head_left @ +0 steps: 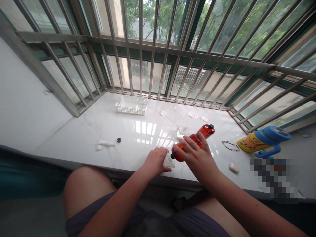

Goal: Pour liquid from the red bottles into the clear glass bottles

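My right hand [197, 156] grips a red translucent bottle [206, 131] that lies tilted over the white sill, its open mouth pointing down toward my left. My left hand [156, 161] rests on the sill and pinches a small white wad [169, 161] right at the bottle's mouth. A small black cap [118, 140] lies loose on the sill to the left, apart from both hands.
A white mesh basket [132, 104] stands at the back by the window bars [148, 49]. Crumpled white bits [103, 145] lie on the sill. At the right are a wire loop [230, 145], a yellow-and-blue kids' bottle [264, 140] and a small white lump [234, 167].
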`<action>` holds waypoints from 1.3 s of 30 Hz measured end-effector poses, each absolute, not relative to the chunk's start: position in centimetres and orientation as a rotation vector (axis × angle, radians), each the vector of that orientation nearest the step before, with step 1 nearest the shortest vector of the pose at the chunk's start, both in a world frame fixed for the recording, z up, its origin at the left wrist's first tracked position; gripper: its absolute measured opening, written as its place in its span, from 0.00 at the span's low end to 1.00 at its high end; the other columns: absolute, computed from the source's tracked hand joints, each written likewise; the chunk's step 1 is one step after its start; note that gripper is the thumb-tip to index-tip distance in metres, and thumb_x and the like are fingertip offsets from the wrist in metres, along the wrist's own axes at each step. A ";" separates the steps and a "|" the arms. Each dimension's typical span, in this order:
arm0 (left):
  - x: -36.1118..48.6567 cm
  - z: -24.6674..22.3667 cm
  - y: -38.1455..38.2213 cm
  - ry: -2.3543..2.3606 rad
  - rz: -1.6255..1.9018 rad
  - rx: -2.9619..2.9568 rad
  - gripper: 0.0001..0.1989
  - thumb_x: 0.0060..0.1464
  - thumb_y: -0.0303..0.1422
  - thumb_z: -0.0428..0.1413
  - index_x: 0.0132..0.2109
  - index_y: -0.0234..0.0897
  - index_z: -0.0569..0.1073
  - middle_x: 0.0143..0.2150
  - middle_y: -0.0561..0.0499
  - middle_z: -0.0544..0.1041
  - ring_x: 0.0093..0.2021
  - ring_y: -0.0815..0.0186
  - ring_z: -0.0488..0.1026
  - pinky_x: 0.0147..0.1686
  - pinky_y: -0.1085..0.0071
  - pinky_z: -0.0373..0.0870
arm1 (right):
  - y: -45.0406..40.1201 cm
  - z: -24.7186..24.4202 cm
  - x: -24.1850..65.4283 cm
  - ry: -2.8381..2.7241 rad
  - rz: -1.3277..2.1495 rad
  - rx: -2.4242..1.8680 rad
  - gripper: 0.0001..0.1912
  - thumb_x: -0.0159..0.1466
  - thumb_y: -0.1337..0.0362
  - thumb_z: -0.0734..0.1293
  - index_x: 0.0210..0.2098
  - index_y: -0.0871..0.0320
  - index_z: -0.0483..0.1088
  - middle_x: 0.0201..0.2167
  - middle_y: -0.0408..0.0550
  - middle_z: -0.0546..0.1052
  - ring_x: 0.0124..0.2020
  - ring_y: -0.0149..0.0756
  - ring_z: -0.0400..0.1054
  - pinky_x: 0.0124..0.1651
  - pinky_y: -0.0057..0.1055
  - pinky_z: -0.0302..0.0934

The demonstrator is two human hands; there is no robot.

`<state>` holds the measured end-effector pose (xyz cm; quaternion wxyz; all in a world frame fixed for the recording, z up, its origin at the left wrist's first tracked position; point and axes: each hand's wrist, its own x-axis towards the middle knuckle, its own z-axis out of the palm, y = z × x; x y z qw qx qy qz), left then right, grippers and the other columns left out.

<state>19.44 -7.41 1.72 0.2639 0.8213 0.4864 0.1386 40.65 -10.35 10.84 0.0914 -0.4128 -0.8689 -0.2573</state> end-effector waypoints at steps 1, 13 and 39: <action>19.4 1.7 -7.4 1.314 0.372 2.219 0.37 0.44 0.42 0.77 0.59 0.42 0.74 0.56 0.44 0.79 0.57 0.45 0.76 0.53 0.55 0.72 | -10.3 10.8 40.6 -2.583 -0.765 -1.226 0.21 0.69 0.74 0.66 0.59 0.51 0.74 0.60 0.53 0.79 0.66 0.54 0.67 0.78 0.66 0.35; 19.1 1.6 -7.6 1.318 0.403 2.174 0.38 0.45 0.44 0.77 0.60 0.40 0.74 0.57 0.42 0.79 0.58 0.45 0.75 0.56 0.53 0.73 | -10.4 7.7 41.3 -2.501 -0.571 -1.432 0.28 0.67 0.75 0.67 0.64 0.49 0.70 0.63 0.54 0.77 0.67 0.54 0.66 0.77 0.64 0.38; 9.5 2.1 -7.0 1.648 0.819 2.098 0.33 0.67 0.47 0.60 0.73 0.44 0.61 0.73 0.39 0.69 0.73 0.50 0.66 0.72 0.49 0.66 | -10.7 -3.4 43.3 -1.341 0.863 -1.478 0.50 0.56 0.43 0.81 0.69 0.49 0.58 0.59 0.58 0.78 0.53 0.54 0.79 0.59 0.56 0.74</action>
